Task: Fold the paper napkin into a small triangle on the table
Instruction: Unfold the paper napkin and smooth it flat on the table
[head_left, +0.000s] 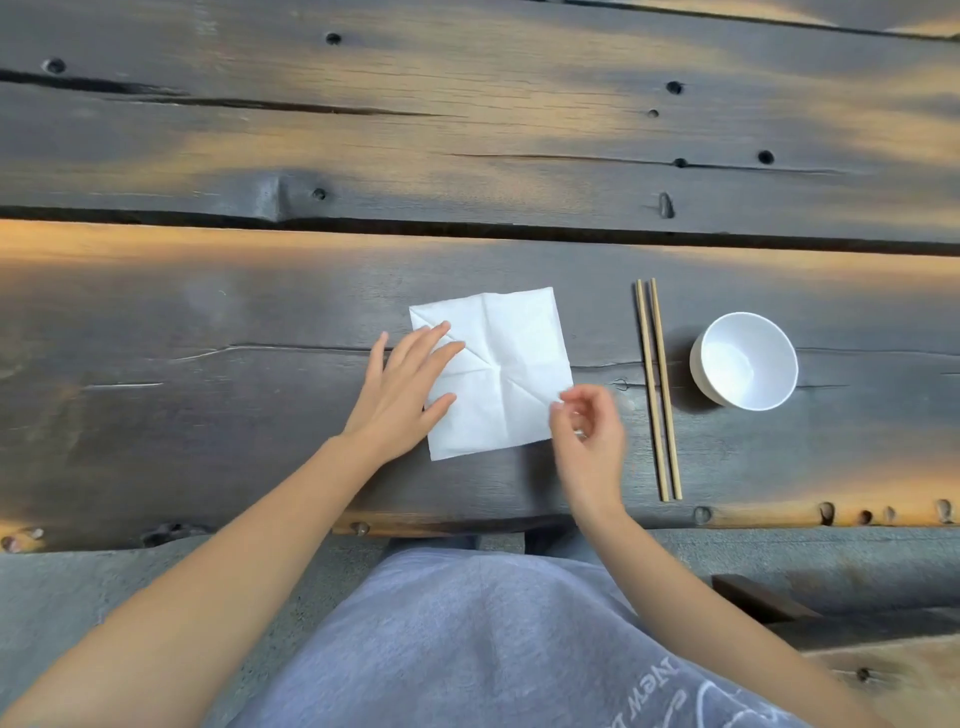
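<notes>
A white paper napkin (506, 364) lies flat and unfolded on the dark wooden table (208, 322), a square with crease lines crossing at its middle. My left hand (402, 387) rests flat on the napkin's left edge, fingers spread. My right hand (587, 421) is at the napkin's near right corner, thumb and forefinger pinched on that corner; the corner itself is hidden behind the fingers.
A pair of wooden chopsticks (657, 389) lies straight to the right of the napkin. A white bowl (744, 361) stands further right. The table's near edge (467, 525) runs just in front of my body. Wide gaps run between the planks.
</notes>
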